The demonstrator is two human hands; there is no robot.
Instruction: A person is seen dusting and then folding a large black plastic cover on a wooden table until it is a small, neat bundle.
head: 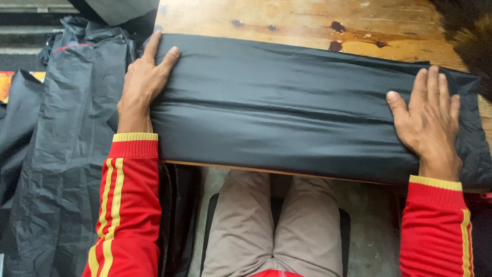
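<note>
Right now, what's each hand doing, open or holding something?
Left hand: open, flat on the left end of the folded black fabric.
Right hand: open, flat on its right end.

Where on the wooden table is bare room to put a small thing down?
Bare wood shows on the table only beyond the folded black fabric. The near part is covered, with the left hand and right hand flat on its ends. The left side is crowded with black bags.

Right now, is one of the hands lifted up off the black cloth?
No, the left hand and the right hand both lie flat, palms down, on the black cloth at its two ends.
</note>
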